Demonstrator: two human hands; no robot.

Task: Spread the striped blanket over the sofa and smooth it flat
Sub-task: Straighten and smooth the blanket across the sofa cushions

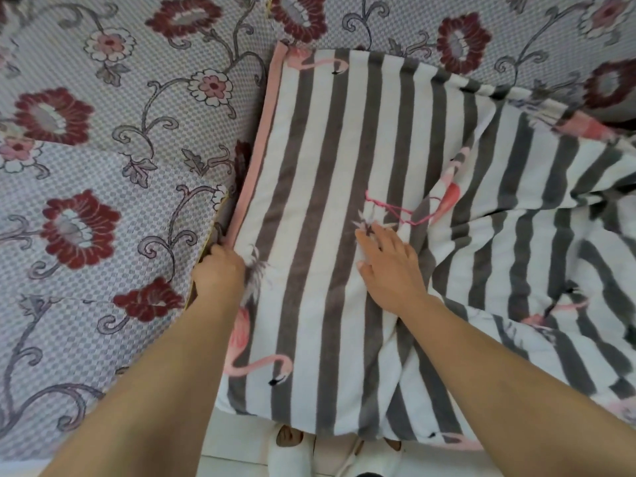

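The striped blanket (330, 201), grey and white with pink flamingos and a pink border, lies over the sofa (103, 166), which has a floral patterned cover. Its left part lies fairly flat; its right part is bunched in folds. My left hand (218, 270) is closed on the blanket's pink left edge, at the gap beside a sofa cushion. My right hand (389, 266) rests flat on the blanket's middle, fingers spread, holding nothing.
The blanket's front edge hangs over the sofa's front. Below it, on the white floor (234, 438), are my feet in white slippers (292, 449). The sofa back (413, 18) with the same floral cover rises behind the blanket.
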